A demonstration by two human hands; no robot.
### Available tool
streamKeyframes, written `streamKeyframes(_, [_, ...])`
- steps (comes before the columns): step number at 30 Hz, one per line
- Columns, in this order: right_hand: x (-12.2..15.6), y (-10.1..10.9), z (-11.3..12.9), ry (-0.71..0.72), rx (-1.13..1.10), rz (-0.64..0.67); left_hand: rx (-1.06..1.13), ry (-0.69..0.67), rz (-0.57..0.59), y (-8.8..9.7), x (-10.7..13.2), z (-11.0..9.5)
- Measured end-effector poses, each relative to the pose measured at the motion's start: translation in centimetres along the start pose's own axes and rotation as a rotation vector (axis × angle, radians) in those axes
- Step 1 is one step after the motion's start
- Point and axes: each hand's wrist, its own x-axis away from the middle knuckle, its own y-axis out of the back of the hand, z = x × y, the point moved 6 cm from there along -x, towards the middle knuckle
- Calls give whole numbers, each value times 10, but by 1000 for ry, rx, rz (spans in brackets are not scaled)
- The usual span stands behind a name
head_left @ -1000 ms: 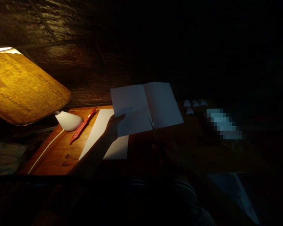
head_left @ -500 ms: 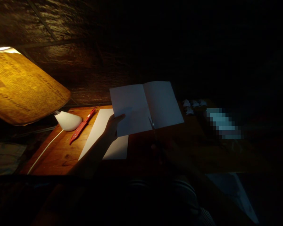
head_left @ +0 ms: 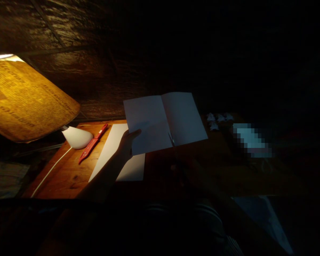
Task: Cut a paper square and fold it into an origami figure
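My left hand [head_left: 128,142] pinches the left edge of a white sheet of paper [head_left: 149,117], its thumb lying on top. A crease runs down the middle of this sheet, which is held up above the table. Deep in shadow, my right hand [head_left: 180,170] holds a pair of scissors [head_left: 172,139]. Their blades lie at the sheet's lower edge, along the crease. Most of the right hand's fingers and the scissor handles are too dark to make out.
On the wooden table [head_left: 69,177], another white sheet [head_left: 109,145] lies under my left forearm. A red knife [head_left: 93,144] lies beside the lamp [head_left: 77,137] with its printed shade. Several small crumpled white pieces [head_left: 213,125] sit right, near a pixelated bright object [head_left: 252,140].
Almost nothing differs. The scissors and my right hand stay at the crease, and the paper's right side has shifted very slightly left.
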Motion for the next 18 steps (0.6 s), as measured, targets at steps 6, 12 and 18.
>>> streamKeyframes(6, [2, 0, 1, -43, 23, -7, -21, -6, 30, 3, -2, 2])
streamKeyframes(12, [3, 1, 0, -39, 4, -27, -8, -10, 11, 2, 0, -1])
streamKeyframes(18, [1, 1, -1, -32, 34, -24, -14, -11, -12, -2, 4, -5])
